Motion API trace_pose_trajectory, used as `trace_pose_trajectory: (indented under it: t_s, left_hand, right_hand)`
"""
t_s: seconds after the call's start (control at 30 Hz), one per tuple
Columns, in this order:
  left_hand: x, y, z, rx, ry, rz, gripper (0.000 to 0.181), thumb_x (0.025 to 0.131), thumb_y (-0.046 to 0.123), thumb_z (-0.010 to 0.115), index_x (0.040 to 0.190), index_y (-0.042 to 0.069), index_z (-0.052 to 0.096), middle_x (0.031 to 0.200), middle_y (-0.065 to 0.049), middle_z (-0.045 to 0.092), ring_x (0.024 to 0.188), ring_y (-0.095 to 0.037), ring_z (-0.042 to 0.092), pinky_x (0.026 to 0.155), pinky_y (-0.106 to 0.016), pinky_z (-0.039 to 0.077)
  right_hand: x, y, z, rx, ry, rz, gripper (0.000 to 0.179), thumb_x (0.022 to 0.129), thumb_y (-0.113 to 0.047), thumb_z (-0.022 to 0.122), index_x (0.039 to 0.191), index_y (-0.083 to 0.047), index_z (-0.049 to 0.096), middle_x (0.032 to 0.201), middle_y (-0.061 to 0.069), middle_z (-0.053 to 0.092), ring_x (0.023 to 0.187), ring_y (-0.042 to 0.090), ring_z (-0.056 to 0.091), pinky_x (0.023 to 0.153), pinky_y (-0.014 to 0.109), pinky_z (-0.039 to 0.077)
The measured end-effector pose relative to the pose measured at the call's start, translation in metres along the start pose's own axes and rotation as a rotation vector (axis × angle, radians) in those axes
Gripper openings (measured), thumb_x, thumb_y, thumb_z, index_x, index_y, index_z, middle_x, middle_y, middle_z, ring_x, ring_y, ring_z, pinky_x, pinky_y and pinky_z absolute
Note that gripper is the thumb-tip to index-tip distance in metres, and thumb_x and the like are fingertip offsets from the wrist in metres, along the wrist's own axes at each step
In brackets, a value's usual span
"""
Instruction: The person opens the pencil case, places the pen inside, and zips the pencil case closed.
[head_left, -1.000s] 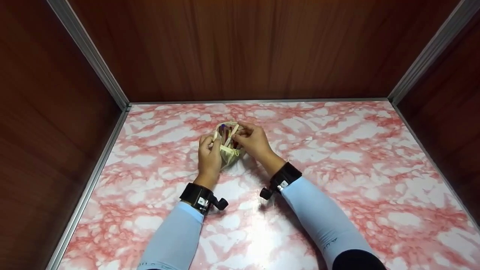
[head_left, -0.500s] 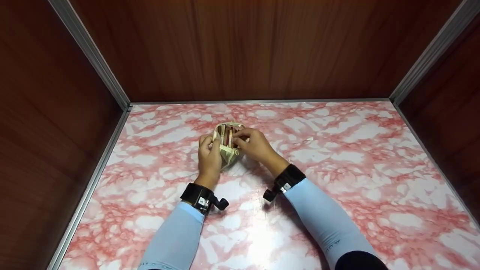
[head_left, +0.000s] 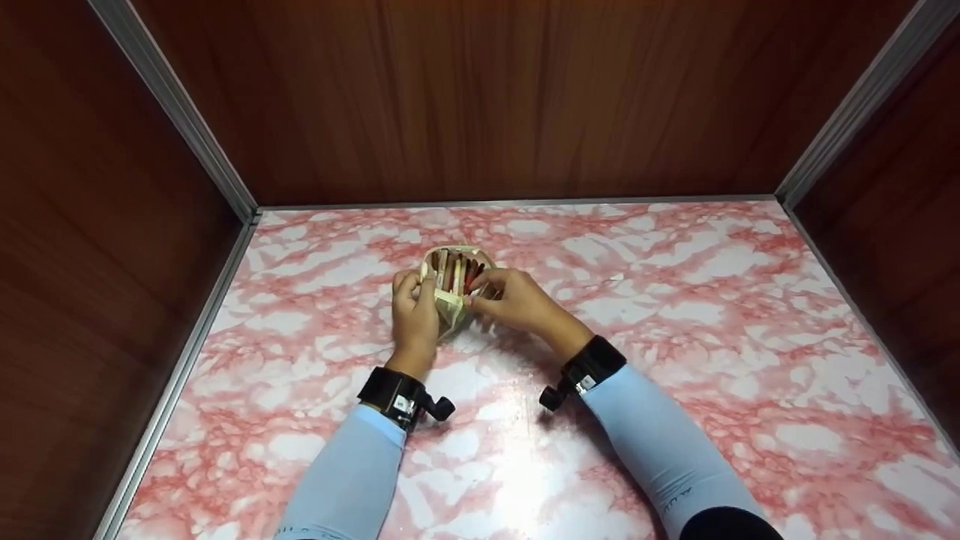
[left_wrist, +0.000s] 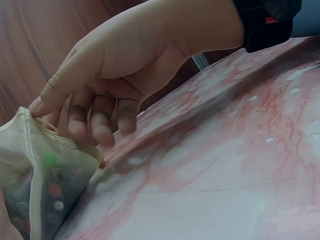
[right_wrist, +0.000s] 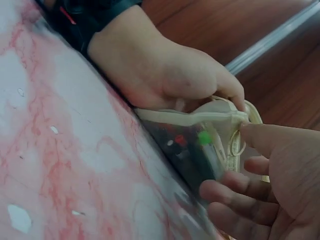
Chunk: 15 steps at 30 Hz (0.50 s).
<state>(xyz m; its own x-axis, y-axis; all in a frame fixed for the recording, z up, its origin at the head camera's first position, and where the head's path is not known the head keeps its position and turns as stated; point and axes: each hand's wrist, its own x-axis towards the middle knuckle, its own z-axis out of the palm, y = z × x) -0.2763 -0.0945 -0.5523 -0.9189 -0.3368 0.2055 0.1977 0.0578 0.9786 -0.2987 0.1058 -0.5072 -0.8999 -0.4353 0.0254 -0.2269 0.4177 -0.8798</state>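
Note:
A pale yellow mesh pencil case [head_left: 450,309] lies with its top gaping in the head view, several pens and markers [head_left: 457,274] side by side inside. My left hand [head_left: 415,311] grips its left rim, thumb on the edge. At the right side, my right hand [head_left: 517,300] pinches the rim near the front corner between thumb and index finger. In the left wrist view, the other fingers of the right hand [left_wrist: 125,65] hang loosely curled beside the mesh. Through the case wall [right_wrist: 192,145] in the right wrist view, green and red pen ends show.
The pink-and-white marbled tabletop [head_left: 660,315] lies beneath. Dark wood panels [head_left: 517,97] rise at the back and both sides, with grey metal strips along their joints. Each wrist wears a black strap [head_left: 391,394] with a small camera.
A light-coloured pen in my right hand has gone down into the case among the others. The right hand then let go of it and shifted to the case's right rim.

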Motion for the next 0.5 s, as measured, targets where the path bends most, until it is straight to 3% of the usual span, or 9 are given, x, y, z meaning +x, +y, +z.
trace_pose_trajectory:
  t_s: [0.13,0.27,0.37,0.5]
  left_hand:
    - [-0.0004,-0.0005,-0.0007,-0.009,-0.012,-0.002,0.033,0.114,0.028,0.065,0.109,-0.004,0.072,0.133,-0.002,0.059,0.125,-0.02,0.059,0.104,-0.03,0.054]
    - [-0.0015,-0.0004,-0.0008,-0.027,-0.005,-0.004,0.025,0.113,0.025,0.069,0.106,0.001,0.068,0.132,-0.003,0.058,0.118,-0.024,0.061,0.09,-0.025,0.059]
    - [-0.0032,0.0009,-0.0003,-0.08,0.002,-0.022,0.019,0.11,0.025,0.076,0.113,0.01,0.064,0.131,-0.005,0.058,0.112,-0.026,0.064,0.081,-0.026,0.064]
    - [-0.0062,0.0028,0.0008,-0.1,0.006,-0.001,0.035,0.103,0.023,0.087,0.117,0.015,0.056,0.129,-0.006,0.055,0.109,-0.029,0.071,0.079,-0.03,0.067]
  right_hand:
    - [-0.003,-0.0025,0.0016,0.047,-0.067,-0.018,0.026,0.103,-0.012,0.082,0.127,-0.004,0.076,0.104,0.018,0.084,0.088,0.04,0.083,0.075,0.044,0.071]
    - [-0.0025,-0.0034,0.0021,0.048,-0.095,-0.034,0.027,0.099,-0.008,0.087,0.124,-0.005,0.077,0.106,0.015,0.084,0.091,0.026,0.082,0.08,0.037,0.071]
    - [-0.0012,-0.0038,0.0019,0.025,-0.057,-0.059,0.026,0.095,-0.006,0.09,0.119,-0.004,0.08,0.104,0.012,0.083,0.09,0.015,0.076,0.082,0.028,0.067]
    - [-0.001,-0.0033,-0.0008,0.057,0.015,-0.041,0.022,0.094,-0.006,0.091,0.115,-0.003,0.084,0.101,0.012,0.083,0.086,0.01,0.073,0.08,0.022,0.064]
